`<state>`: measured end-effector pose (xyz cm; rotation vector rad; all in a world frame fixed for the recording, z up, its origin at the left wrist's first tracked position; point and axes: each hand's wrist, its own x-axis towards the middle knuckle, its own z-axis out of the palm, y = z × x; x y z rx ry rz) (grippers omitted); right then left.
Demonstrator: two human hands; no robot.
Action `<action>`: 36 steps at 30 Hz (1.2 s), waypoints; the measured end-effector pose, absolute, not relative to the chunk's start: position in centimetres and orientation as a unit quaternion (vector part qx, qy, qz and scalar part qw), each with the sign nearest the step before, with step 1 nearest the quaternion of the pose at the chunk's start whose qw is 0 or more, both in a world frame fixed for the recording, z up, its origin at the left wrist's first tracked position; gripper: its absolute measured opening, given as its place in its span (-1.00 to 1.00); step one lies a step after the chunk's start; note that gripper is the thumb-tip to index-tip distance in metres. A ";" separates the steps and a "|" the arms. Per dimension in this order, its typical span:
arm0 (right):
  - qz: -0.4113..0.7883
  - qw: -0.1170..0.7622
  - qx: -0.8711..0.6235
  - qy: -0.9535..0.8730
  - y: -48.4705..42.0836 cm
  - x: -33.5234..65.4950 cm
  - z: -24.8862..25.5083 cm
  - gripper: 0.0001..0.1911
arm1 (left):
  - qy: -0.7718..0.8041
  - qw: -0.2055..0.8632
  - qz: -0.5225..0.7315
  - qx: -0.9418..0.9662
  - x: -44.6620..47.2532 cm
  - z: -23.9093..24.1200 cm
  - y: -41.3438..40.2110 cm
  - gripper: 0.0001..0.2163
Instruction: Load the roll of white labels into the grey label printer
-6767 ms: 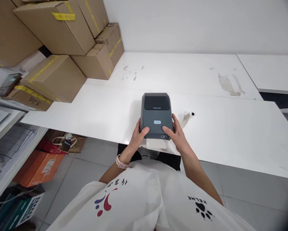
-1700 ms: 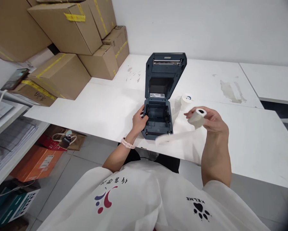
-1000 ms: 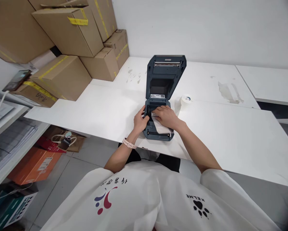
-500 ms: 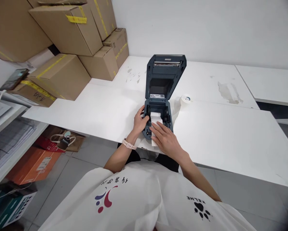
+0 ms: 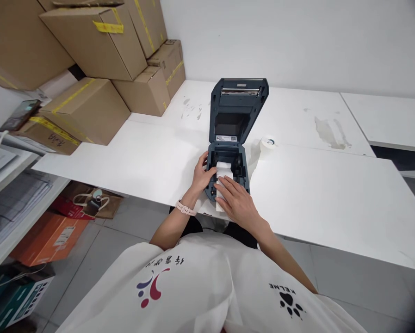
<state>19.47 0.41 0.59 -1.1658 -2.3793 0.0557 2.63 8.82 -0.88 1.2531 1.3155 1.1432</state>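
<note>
A dark label printer point(image 5: 239, 122) stands at the table's near edge with its lid raised. White label paper point(image 5: 224, 170) lies inside it, and its strip runs out over the front toward me. My left hand point(image 5: 202, 175) grips the printer's left side wall, fingers outside and thumb over the rim beside the paper. Flat across the strip rests my right hand point(image 5: 238, 199), its fingers stretched out and pressing the paper from above. The strip's part under that hand is hidden.
A small white roll point(image 5: 267, 143) stands right of the printer on the white table point(image 5: 318, 194). Cardboard boxes point(image 5: 89, 108) are stacked at the back left, with a phone point(image 5: 21, 114) on one. Left of me is a shelf point(image 5: 23, 203); an orange box point(image 5: 51, 236) sits below.
My right hand and the paper strip have shifted slightly to the left. My left thumb has moved a little inward toward the paper. The printer stays in place.
</note>
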 end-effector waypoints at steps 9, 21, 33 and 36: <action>0.068 0.275 -0.426 -0.859 0.1 20.0 0.0 -0.60 | 0.548 0.475 0.454 0.518 2.5 -1.3 9.0 -0.33; 0.112 0.330 -0.388 -0.853 0.0 20.7 0.3 -0.61 | 0.535 0.484 0.465 0.514 2.4 -1.0 8.7 -0.31; 0.243 0.512 -0.437 -0.698 24.5 26.8 8.4 -0.19 | 0.533 0.553 0.366 0.525 1.9 0.3 0.3 0.05; 0.275 0.504 -0.415 -0.705 24.4 25.9 9.3 -0.03 | 0.528 0.574 0.369 0.505 1.0 -0.1 0.2 0.03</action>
